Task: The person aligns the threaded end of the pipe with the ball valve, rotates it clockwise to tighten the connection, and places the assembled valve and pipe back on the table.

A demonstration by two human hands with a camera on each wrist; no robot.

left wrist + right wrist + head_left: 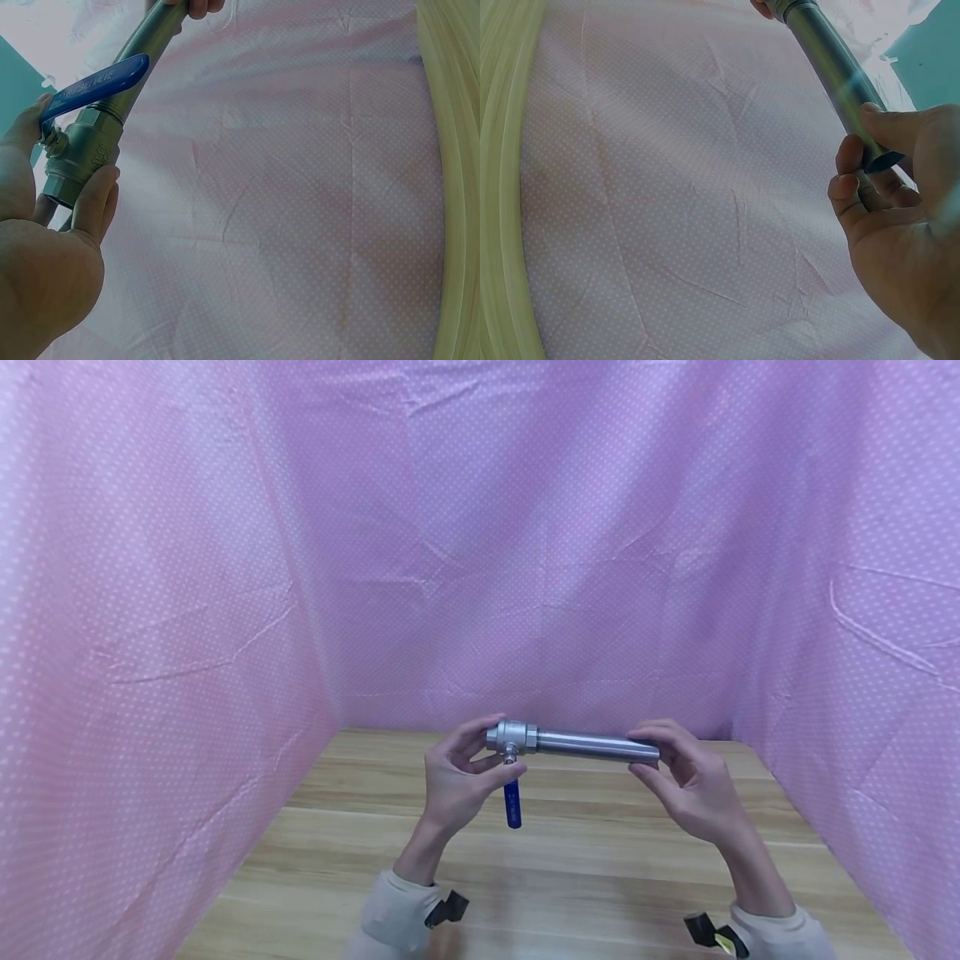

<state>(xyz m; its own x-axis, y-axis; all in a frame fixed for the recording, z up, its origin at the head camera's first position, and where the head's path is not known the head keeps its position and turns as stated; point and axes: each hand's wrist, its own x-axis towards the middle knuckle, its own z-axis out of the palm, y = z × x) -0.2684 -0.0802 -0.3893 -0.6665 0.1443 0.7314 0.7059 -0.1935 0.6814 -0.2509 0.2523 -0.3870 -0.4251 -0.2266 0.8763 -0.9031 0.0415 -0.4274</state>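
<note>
A silver ball valve with a blue lever handle is joined to a metal pipe, both held up above the table. My left hand grips the valve end, thumb by the base of the lever. The pipe's far end is pinched between thumb and fingers of my right hand. In the left wrist view the lever lies angled beside the pipe, and fingers wrap behind the valve body. The right wrist view shows the pipe's open end within my right hand.
A light wood-grain table lies below both hands. Pink dotted cloth hangs at the back and along both sides. Black straps show at the sleeves.
</note>
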